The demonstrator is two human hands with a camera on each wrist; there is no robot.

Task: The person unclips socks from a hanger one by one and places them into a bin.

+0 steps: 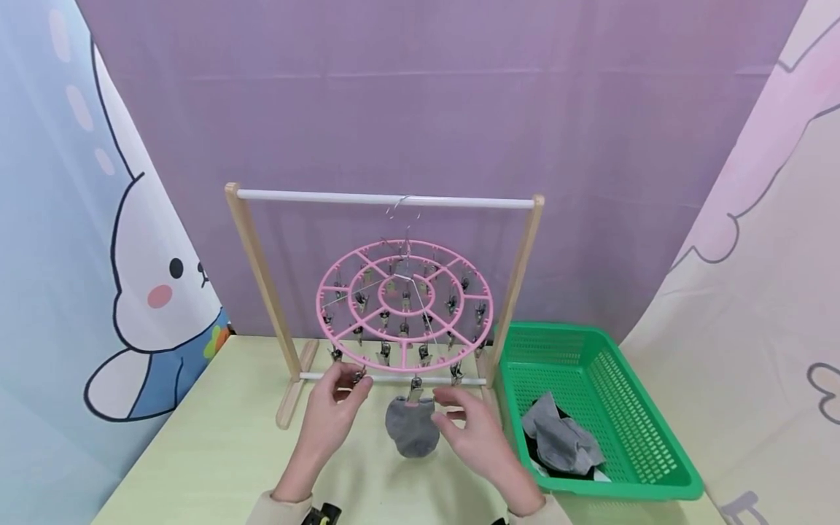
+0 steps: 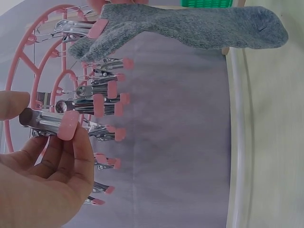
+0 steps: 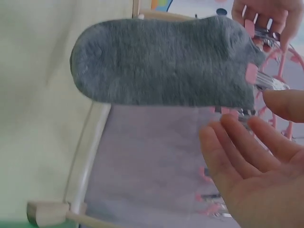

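A grey sock (image 1: 412, 429) hangs from a metal clip (image 1: 415, 389) with pink tips at the front edge of the round pink drying hanger (image 1: 405, 367). To its left, my left hand (image 1: 331, 414) pinches another clip (image 2: 47, 124) between thumb and fingers; no cloth shows in that clip. My right hand (image 1: 475, 434) is just right of the sock, thumb and fingers spread apart. In the right wrist view, these fingers (image 3: 232, 152) are close to the sock's clipped end (image 3: 240, 90) and grip nothing.
The hanger hooks onto the white top bar (image 1: 315, 196) of a wooden-sided rack (image 1: 259, 266). Several other clips dangle from its rings. At the right, a green plastic basket (image 1: 646, 415) holds grey cloth (image 1: 561, 441) with dark and white pieces beneath it.
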